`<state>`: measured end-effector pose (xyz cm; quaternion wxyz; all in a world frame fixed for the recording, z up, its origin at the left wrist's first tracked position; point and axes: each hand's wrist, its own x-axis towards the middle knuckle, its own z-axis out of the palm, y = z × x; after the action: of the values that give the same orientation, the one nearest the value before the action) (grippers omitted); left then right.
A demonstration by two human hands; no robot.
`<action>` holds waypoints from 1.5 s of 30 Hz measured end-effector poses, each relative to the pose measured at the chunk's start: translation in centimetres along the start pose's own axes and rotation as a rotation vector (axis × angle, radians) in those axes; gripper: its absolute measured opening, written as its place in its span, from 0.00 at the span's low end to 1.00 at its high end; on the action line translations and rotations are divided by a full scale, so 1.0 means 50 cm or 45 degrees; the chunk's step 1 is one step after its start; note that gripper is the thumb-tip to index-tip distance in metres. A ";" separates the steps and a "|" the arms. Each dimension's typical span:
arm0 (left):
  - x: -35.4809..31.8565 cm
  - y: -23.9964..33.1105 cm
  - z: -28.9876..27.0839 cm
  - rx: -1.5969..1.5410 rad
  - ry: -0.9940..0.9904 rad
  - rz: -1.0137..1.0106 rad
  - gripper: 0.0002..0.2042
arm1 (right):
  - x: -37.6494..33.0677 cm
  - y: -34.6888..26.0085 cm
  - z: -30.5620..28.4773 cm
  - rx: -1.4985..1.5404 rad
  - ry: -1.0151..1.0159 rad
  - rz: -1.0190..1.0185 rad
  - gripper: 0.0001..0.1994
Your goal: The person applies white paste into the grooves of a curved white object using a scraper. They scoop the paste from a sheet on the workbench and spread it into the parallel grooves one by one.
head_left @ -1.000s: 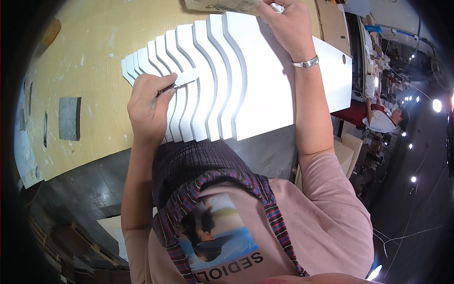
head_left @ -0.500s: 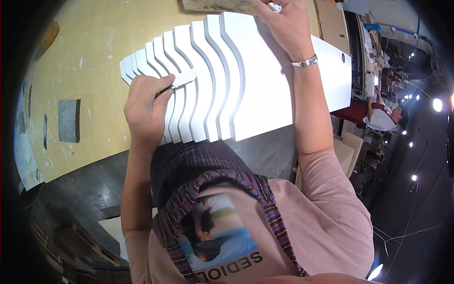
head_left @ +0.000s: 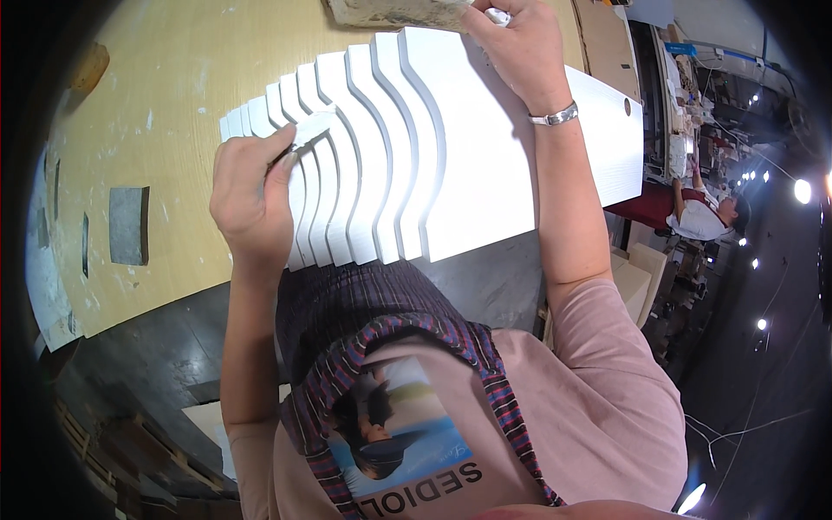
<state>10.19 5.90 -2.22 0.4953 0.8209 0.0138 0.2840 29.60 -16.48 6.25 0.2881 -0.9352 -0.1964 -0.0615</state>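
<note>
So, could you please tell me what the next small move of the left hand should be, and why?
Perhaps ease the white piece in the left hand slightly along one curved edge of the white boards: the hand holds it over these stepped edges, which run on beyond it.

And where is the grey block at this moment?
In the head view, the grey block lies on the left of the yellowish table, left of the left hand and the white panels.
</note>
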 end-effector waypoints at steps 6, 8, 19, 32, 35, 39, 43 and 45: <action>0.018 -0.001 0.000 0.068 0.055 -0.027 0.14 | 0.008 -0.005 -0.003 -0.004 -0.014 0.014 0.12; 0.019 -0.001 -0.002 0.046 0.026 0.006 0.14 | 0.008 -0.007 0.000 -0.002 -0.017 0.014 0.12; 0.014 0.032 0.010 -0.098 -0.051 0.008 0.15 | 0.010 -0.008 0.002 0.002 -0.027 0.050 0.12; 0.014 0.028 0.034 -0.160 -0.110 0.020 0.15 | 0.017 -0.009 0.002 -0.009 -0.037 0.055 0.12; 0.017 0.025 0.036 -0.136 -0.081 -0.032 0.15 | 0.017 -0.006 0.004 -0.009 -0.017 0.011 0.12; 0.017 0.023 0.033 -0.214 -0.099 -0.068 0.15 | 0.017 -0.006 0.004 0.015 -0.027 0.010 0.11; 0.018 0.020 0.036 -0.162 -0.093 -0.062 0.15 | 0.016 -0.007 0.005 0.014 -0.040 0.029 0.11; 0.020 0.028 0.036 -0.153 -0.056 -0.066 0.15 | 0.015 -0.003 0.005 0.016 -0.039 0.028 0.11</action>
<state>11.51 4.06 -1.24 0.5511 0.7951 0.0070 0.2532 30.22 -15.99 6.26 0.2915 -0.9364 -0.1908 -0.0426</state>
